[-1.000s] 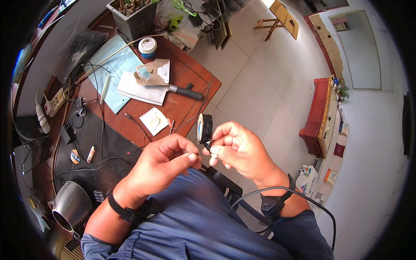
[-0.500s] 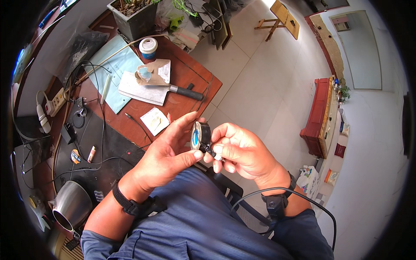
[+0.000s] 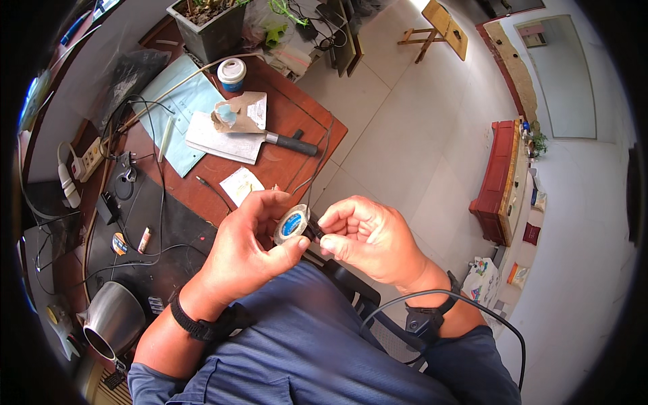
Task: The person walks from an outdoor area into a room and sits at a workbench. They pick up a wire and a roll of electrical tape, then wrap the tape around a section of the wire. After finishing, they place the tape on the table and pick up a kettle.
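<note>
My left hand (image 3: 244, 246) holds a roll of black electrical tape (image 3: 293, 224) between thumb and fingers, its pale side and blue core facing up. To its right, the closed thumb and fingertips of my right hand (image 3: 373, 244) pinch a short dark piece (image 3: 315, 231) beside the roll. Whether that piece is loose tape or a cable end, I cannot make out. A thin dark cable (image 3: 312, 179) comes down over the table corner and passes behind the roll. Both hands are in front of my body, just off the table edge.
On the reddish table (image 3: 297, 94) are a cleaver (image 3: 226, 140) with torn cardboard (image 3: 244, 113) on it, a lidded cup (image 3: 231, 75), and a paper packet (image 3: 241, 185). At left are a power strip (image 3: 91, 159), a metal pitcher (image 3: 115, 318) and tangled cables. A chair (image 3: 354, 287) stands below my hands.
The tape roll has turned in my left hand, from edge-on to its flat side showing, and moved slightly left. My right hand's fingers have curled closer together beside it.
</note>
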Available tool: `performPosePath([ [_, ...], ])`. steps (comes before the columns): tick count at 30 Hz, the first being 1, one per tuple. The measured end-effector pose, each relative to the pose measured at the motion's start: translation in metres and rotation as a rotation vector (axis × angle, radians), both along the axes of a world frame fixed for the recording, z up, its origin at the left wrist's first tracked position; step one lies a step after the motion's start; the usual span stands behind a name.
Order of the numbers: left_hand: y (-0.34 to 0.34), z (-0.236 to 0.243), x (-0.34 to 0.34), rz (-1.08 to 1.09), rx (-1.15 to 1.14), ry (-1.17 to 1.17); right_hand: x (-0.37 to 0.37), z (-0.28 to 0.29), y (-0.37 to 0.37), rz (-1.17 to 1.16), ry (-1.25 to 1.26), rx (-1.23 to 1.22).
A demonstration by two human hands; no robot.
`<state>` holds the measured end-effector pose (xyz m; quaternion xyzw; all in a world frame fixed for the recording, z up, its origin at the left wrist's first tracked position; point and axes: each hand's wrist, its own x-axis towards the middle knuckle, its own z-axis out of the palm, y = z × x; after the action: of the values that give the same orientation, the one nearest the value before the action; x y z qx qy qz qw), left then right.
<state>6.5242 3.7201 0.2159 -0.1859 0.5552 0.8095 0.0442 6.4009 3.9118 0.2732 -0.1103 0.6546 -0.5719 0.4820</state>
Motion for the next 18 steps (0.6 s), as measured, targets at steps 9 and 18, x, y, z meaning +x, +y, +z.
performPosePath([
  [9,-0.0014,0.0019,0.0032,0.003,-0.105,-0.016,0.0010,0.0019,-0.0014,0.123,0.425,0.075],
  [18,-0.0031,0.0093,0.0058,0.013,-0.019,-0.068,0.0038,-0.0034,-0.0060,0.130,0.703,0.070],
])
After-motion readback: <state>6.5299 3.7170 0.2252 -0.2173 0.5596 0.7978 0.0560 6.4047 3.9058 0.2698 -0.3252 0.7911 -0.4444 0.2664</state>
